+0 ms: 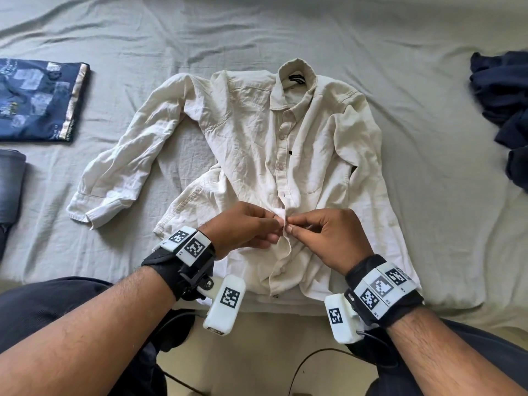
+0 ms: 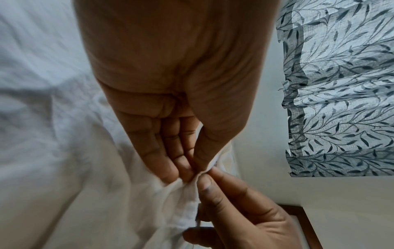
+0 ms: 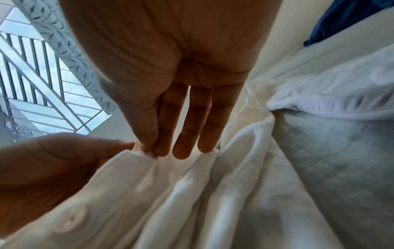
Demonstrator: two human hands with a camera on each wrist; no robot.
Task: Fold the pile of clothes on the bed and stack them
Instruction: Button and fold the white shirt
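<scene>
A cream long-sleeved shirt [image 1: 257,144] lies face up on the bed, collar away from me, one sleeve spread to the left. Both hands meet at its button placket near the lower front. My left hand [image 1: 245,227] pinches the placket edge between thumb and fingertips. My right hand [image 1: 323,232] pinches the facing edge of the placket. In the left wrist view the left hand [image 2: 187,158] and right hand [image 2: 230,202] nip the same white fold [image 2: 187,193]. The right wrist view shows the right hand [image 3: 170,134] gripping the cloth [image 3: 170,193] beside a button.
A folded navy patterned garment [image 1: 40,98] lies at the left, with folded grey jeans [image 1: 11,184] below it. A heap of dark blue clothes [image 1: 505,110] sits at the right edge. Grey bedsheet [image 1: 285,32] stretches behind the shirt. My legs and cables are at the bed's near edge.
</scene>
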